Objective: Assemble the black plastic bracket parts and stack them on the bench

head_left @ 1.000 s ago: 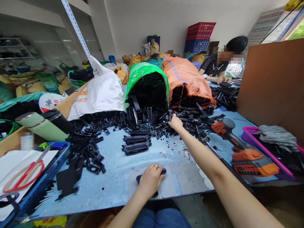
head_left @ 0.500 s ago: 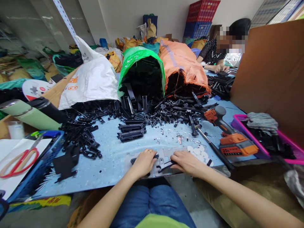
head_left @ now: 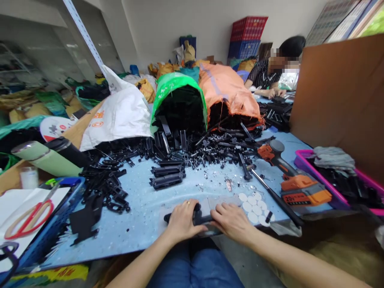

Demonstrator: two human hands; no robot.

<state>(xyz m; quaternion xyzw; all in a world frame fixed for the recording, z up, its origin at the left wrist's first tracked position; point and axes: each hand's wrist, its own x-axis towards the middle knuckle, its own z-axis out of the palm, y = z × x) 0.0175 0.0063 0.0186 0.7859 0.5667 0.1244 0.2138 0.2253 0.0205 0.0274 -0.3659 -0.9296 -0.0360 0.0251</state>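
Near the table's front edge, my left hand [head_left: 183,221] is closed over a long black part [head_left: 168,217], whose left end sticks out past my fingers. Just to the right, my right hand [head_left: 229,219] grips the right end of a black bracket [head_left: 201,218]. The bracket's left end meets the part under my left hand, between my two hands. A clear flat sheet [head_left: 210,201] lies beneath both hands. Beside my right hand is a group of white discs [head_left: 253,208]. Behind my hands lie stacked black assemblies [head_left: 167,181].
A cordless drill [head_left: 295,180] and a hammer [head_left: 274,196] lie at the right, before a pink bin [head_left: 330,182]. Black parts spill from white [head_left: 120,112], green [head_left: 177,80] and orange sacks [head_left: 228,88]. Scissors [head_left: 33,218] rest at the left. A person [head_left: 262,76] works beyond.
The black bracket has moved left and up against the part under my left hand. My left thumb now reaches out to the right. The whole view has shifted slightly.
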